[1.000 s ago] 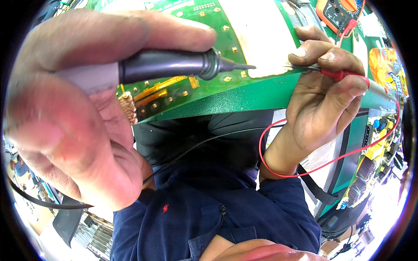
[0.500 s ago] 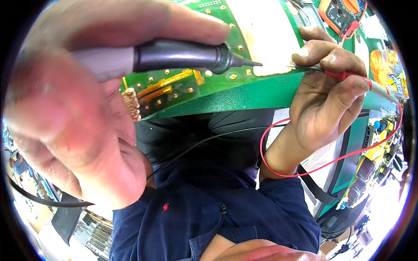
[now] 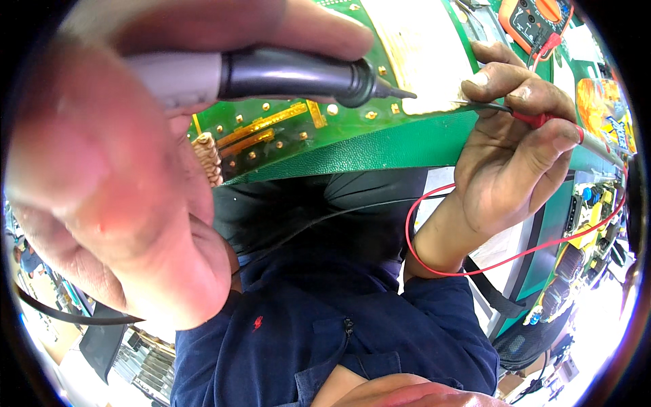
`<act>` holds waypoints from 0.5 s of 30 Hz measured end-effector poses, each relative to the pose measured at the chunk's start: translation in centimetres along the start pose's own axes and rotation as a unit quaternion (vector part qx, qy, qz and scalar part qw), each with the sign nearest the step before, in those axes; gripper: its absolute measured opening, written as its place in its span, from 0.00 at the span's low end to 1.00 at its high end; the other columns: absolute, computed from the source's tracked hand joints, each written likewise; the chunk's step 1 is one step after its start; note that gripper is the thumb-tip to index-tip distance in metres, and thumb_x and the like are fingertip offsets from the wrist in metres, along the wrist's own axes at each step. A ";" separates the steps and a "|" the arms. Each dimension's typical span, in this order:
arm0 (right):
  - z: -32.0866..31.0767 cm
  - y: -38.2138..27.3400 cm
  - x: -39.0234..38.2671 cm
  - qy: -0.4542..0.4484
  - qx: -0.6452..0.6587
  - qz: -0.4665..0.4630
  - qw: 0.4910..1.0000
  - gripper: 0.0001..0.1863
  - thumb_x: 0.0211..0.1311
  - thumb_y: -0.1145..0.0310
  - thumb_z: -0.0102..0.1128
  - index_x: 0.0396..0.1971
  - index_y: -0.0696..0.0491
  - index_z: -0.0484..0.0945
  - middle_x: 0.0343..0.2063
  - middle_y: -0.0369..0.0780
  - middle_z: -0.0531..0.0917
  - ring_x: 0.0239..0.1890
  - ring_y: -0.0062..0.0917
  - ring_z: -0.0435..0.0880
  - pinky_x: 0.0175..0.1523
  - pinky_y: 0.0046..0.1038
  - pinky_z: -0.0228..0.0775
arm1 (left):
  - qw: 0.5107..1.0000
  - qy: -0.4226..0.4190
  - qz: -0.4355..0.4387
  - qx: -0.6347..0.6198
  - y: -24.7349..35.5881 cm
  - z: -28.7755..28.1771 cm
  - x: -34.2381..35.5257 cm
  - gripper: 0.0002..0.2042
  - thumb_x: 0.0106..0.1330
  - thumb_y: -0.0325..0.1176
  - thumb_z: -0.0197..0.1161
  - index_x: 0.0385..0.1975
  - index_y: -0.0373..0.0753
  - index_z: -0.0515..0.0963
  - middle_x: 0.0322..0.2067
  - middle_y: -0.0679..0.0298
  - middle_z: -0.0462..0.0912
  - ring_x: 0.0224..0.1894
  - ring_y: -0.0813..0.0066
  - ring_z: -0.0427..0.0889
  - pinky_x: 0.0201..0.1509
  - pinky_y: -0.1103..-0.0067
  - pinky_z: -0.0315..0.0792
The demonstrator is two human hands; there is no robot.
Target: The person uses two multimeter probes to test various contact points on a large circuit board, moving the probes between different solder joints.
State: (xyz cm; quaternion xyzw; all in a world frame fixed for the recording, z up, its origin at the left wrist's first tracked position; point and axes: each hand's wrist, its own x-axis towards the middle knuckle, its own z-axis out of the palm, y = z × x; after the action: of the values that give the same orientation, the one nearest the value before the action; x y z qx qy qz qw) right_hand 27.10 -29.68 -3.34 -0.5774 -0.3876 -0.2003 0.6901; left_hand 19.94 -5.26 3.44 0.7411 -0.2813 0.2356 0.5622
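My left hand, large and close to the camera, is closed round a pen-shaped probe with a pale grey and glossy black body. Its dark tapered tip points right, over the edge of a bright white patch on a green circuit board. My right hand pinches a red multimeter test probe between thumb and fingers. The thin metal tip of that probe points left, at the board's near edge by the white patch. A small gap separates the two tips. Whether either touches the board I cannot tell.
An orange multimeter with a red plug lies at the upper right. A red wire loops below my right hand. The board lies on a green mat. A braided coil sits by my left hand. An orange packet is at right.
My left hand and its probe have shifted slightly right and up. My right hand has moved only a little to the right, still gripping the red test probe.
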 end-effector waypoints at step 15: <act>-0.1 -0.3 -0.2 0.015 -0.015 0.017 1.000 0.24 0.73 0.54 0.31 0.39 0.58 0.72 0.30 0.49 0.79 0.36 0.33 0.80 0.57 0.44 0.65 | 1.000 -0.006 0.003 -0.010 -0.1 0.2 0.2 0.23 0.74 0.41 0.31 0.50 0.26 0.66 0.38 0.32 0.76 0.40 0.49 0.81 0.46 0.70 0.77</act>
State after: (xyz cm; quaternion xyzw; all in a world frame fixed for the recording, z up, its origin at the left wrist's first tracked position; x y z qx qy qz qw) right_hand 26.72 -29.87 -3.30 -0.5912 -0.3639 -0.2028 0.6906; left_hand 20.23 -5.44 3.46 0.7358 -0.2892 0.2304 0.5674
